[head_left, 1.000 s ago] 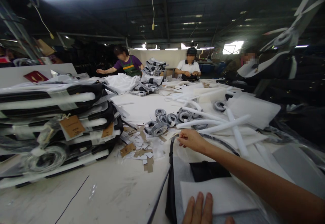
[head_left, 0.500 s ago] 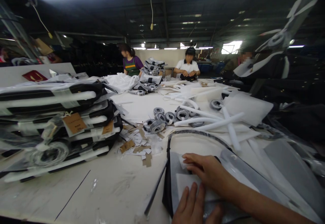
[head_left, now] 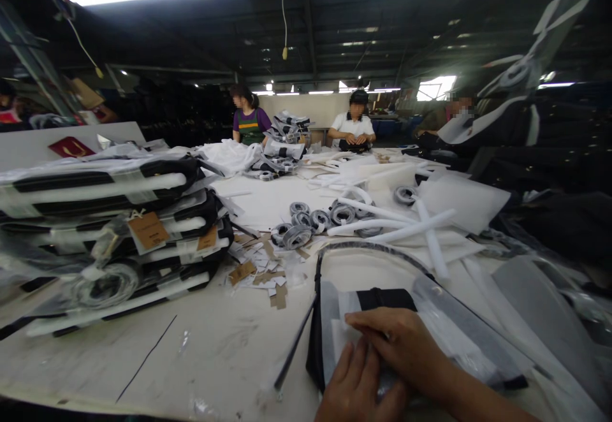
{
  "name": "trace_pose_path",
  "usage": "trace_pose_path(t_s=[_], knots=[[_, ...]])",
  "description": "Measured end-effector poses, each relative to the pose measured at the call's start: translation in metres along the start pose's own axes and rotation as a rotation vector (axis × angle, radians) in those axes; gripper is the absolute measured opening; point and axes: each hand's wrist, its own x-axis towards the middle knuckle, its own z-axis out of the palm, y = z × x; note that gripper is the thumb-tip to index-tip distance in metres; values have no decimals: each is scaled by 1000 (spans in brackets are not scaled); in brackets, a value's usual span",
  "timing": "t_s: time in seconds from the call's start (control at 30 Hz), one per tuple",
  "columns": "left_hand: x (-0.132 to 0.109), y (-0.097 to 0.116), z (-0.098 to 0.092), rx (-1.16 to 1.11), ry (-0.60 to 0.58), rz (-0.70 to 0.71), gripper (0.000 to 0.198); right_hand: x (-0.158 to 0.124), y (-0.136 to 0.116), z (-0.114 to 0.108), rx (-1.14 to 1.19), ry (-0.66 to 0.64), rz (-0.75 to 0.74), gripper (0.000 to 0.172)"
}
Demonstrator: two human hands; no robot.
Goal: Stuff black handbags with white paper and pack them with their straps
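In front of me lies a black handbag with a thin, plastic-wrapped handle arching away from me. Translucent white wrapping paper covers most of its front; a black strap shows across the top. My left hand rests on the paper at the near side, fingers stretched out. Just above and right of it, my right hand is closed, its fingertips pressed together at the edge of a white sheet over the bag. What lies beneath the palms is hidden.
A stack of wrapped black bags with brown tags stands at left. Beyond my bag are paper scraps, coiled wrapped straps and white foam tubes. Two co-workers sit across the table; another person is at far right.
My right hand has moved slightly down toward my left hand, uncovering the black strap. The white sheet's edge has shifted with it. The left hand stays nearly in place.
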Motion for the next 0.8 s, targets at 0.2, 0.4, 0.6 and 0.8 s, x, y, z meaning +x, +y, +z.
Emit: trace_pose_path(t_s=[0.2,0.4,0.6,0.8], knots=[[9,-3,-8,-47,-44,12,29,-11,-5,-2,96,-52,-78,27],[12,-4,-22,-114,-217,11,31,-30,-12,-6,111,13,-53,24],[9,-8,-29,-163,-344,-21,33,-40,-19,-10,-16,193,-51,22],[6,-8,-31,-153,-313,-18,29,-50,-14,-5,-111,236,-247,30]])
